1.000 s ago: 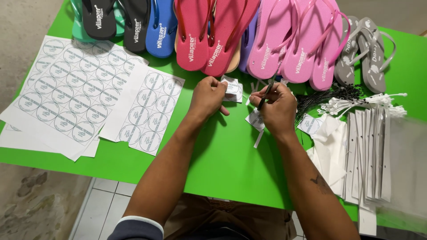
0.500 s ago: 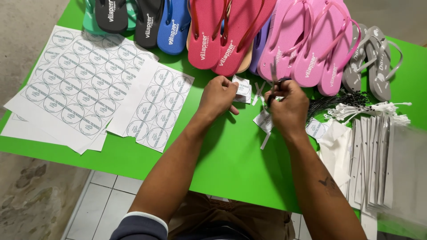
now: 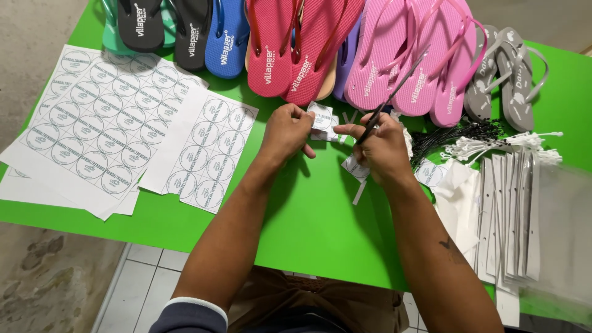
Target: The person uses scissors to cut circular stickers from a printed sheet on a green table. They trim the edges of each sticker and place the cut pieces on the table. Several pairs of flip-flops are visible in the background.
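Far edge: row of flip-flops [image 3: 320,43] in several colours. Left: round-label sheets [image 3: 92,123]. Right: black ties [image 3: 456,132], white strips [image 3: 512,209], perhaps clear bags [image 3: 564,234]. All on green table [image 3: 314,228].

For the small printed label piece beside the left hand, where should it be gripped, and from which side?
Pinch the small label piece at its left edge, coming from the left. That edge sits at the left hand fingertips, while the scissors in the right hand occupy the right side, blades pointing up over the pink flip-flops.
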